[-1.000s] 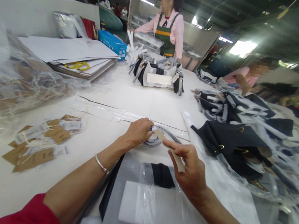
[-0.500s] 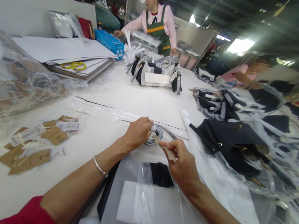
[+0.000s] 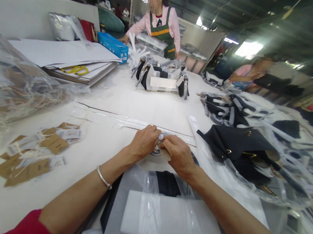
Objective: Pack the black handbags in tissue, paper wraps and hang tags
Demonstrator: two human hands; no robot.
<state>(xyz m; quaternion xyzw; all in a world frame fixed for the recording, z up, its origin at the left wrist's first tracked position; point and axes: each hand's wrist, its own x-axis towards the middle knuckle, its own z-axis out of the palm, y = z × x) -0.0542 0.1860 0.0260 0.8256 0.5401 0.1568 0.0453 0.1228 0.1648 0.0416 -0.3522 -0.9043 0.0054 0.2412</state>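
Observation:
A grey-and-black bag (image 3: 116,221) in clear plastic lies flat before me, with a white sheet (image 3: 173,218) over its front. Beyond its top edge, my left hand (image 3: 144,142) has its fingers closed on the bag's wrapped handle (image 3: 156,152). My right hand (image 3: 179,156) meets it there, fingers pinched around a tan hang tag (image 3: 165,154) that shows below them. The fingertips of both hands are close together at a small white wrapped part of the handle. Their exact grip is partly hidden.
Loose brown tags with strings (image 3: 29,168) lie at left, near a plastic bag of more tags (image 3: 15,90). Yellow scissors (image 3: 76,69) rest on stacked sheets. A black bag (image 3: 237,149) sits at right; another wrapped bag (image 3: 162,82) stands ahead. Co-workers are beyond.
My right hand has moved left and slightly up with the tan hang tag, up against my left hand. My left hand stays at the handle.

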